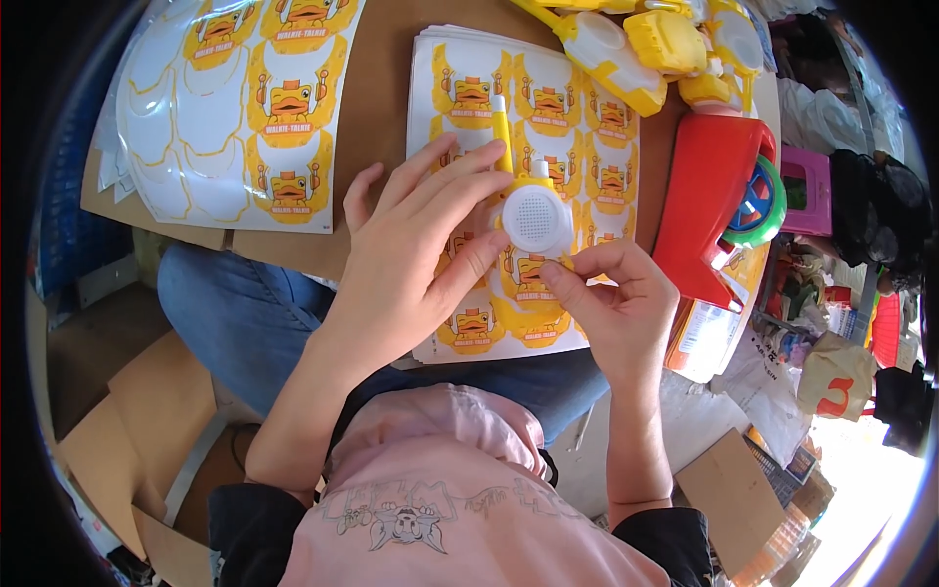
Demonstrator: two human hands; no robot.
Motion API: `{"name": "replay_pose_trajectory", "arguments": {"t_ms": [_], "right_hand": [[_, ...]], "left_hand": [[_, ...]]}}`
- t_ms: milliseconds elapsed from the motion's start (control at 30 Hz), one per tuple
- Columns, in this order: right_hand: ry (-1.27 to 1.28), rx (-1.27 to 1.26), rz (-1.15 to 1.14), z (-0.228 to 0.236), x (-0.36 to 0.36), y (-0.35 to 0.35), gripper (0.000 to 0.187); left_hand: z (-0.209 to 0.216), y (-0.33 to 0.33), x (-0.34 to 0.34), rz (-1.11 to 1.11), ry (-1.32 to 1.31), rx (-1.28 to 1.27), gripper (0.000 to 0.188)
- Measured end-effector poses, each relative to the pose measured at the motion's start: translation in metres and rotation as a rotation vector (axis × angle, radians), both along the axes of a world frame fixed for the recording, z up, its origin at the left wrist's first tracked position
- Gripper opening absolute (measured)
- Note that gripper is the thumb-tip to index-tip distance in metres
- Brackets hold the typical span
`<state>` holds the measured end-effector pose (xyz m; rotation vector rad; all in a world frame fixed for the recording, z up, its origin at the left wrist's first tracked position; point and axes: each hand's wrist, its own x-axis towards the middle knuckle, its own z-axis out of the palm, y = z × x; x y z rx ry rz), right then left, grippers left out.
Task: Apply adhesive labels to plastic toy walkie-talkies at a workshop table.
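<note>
A toy walkie-talkie [537,217], yellow with a round white speaker grille and a white-tipped antenna, lies over a stack of sticker sheets [469,61]. My left hand [421,220] grips it from the left, fingers on the antenna side and thumb at the grille's lower edge. A cartoon duck sticker [529,275] covers the toy's lower body. My right hand [614,298] pinches thumb and forefinger at the sticker's right edge. Whether that edge is stuck down I cannot tell.
Several yellow toy walkie-talkies [611,64] are piled at the back right. A red tape dispenser [706,201] with a green and blue roll core stands to the right. Partly used sticker sheets [210,117] lie at the left. Open cardboard boxes [161,382] sit at the lower left.
</note>
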<state>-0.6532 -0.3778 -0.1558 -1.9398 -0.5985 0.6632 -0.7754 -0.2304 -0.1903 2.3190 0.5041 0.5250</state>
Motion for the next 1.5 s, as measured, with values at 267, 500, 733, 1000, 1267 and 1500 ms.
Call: {"name": "replay_pose_trajectory", "arguments": {"t_ms": [267, 500, 733, 1000, 1267, 1500], "right_hand": [[0.004, -0.001, -0.005, -0.001, 0.000, -0.001, 0.017], [0.008, -0.033, 0.007, 0.004, -0.001, 0.003, 0.017], [-0.049, -0.074, 0.002, 0.006, -0.002, 0.006, 0.015], [-0.134, -0.084, -0.004, 0.003, -0.005, 0.006, 0.015], [-0.290, -0.100, 0.010, 0.010, -0.012, 0.010, 0.012], [-0.314, -0.098, 0.059, 0.023, -0.012, 0.007, 0.011]], "left_hand": [[0.003, -0.002, 0.001, 0.023, 0.017, -0.026, 0.038], [0.005, -0.001, 0.002, 0.020, 0.023, -0.037, 0.038], [0.005, -0.004, 0.002, 0.036, 0.027, -0.018, 0.038], [0.009, -0.006, 0.003, 0.046, 0.039, -0.023, 0.042], [0.007, -0.007, 0.003, 0.059, 0.044, -0.001, 0.046], [0.005, -0.006, 0.002, 0.062, 0.059, 0.023, 0.048]]}}
